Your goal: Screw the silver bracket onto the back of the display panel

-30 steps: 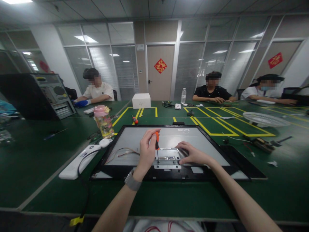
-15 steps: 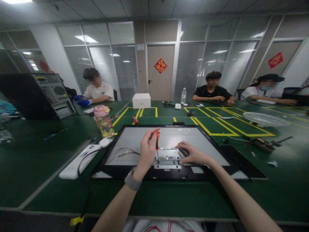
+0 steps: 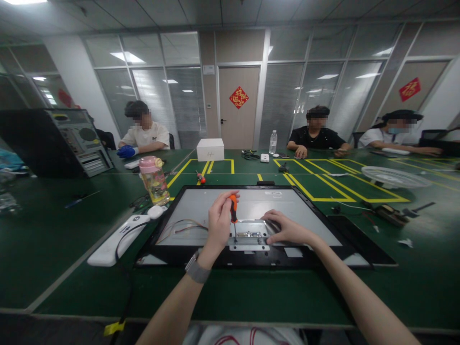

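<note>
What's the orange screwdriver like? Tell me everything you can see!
The screwdriver has an orange and black handle that looks like plastic or rubber, and a thin shaft that looks like metal. It stands almost straight up, handle on top, with its tip down at the silvery bracket on the big flat panel. The left hand holds the handle, hiding part of it. The tip is too small to make out its shape.

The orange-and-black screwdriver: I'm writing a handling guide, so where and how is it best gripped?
The screwdriver seems best gripped by its thick handle, from the left, as the left hand does: it stands nearly upright, handle uppermost, thin shaft reaching down to the metal bracket.
</note>
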Action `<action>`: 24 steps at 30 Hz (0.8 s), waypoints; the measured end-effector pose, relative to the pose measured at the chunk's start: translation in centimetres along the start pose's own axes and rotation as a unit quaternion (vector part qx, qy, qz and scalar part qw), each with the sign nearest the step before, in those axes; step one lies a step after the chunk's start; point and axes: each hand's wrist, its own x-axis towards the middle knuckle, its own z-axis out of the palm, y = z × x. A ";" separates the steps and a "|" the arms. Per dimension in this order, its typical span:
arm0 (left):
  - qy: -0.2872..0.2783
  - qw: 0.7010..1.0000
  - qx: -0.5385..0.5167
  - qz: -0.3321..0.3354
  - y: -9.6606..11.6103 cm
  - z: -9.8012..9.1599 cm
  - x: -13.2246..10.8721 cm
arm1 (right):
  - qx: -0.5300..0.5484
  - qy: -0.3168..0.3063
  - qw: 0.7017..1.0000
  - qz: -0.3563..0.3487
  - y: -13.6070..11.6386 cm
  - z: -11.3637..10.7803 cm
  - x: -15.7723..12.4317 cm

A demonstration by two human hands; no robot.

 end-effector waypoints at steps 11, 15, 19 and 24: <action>-0.001 0.999 0.035 0.027 -0.1 -0.1 -0.1 | 0.000 0.005 1.000 -0.010 0.2 0.0 0.1; -0.007 0.999 0.035 0.037 -0.1 -0.1 -0.1 | 0.001 0.003 1.000 -0.007 0.0 0.0 0.0; -0.003 0.999 0.037 0.037 0.0 -0.1 -0.1 | 0.003 0.003 1.000 -0.001 -0.1 0.0 0.0; -0.008 0.999 0.027 0.034 0.0 0.0 -0.2 | 0.002 0.006 1.000 -0.002 0.1 0.1 0.0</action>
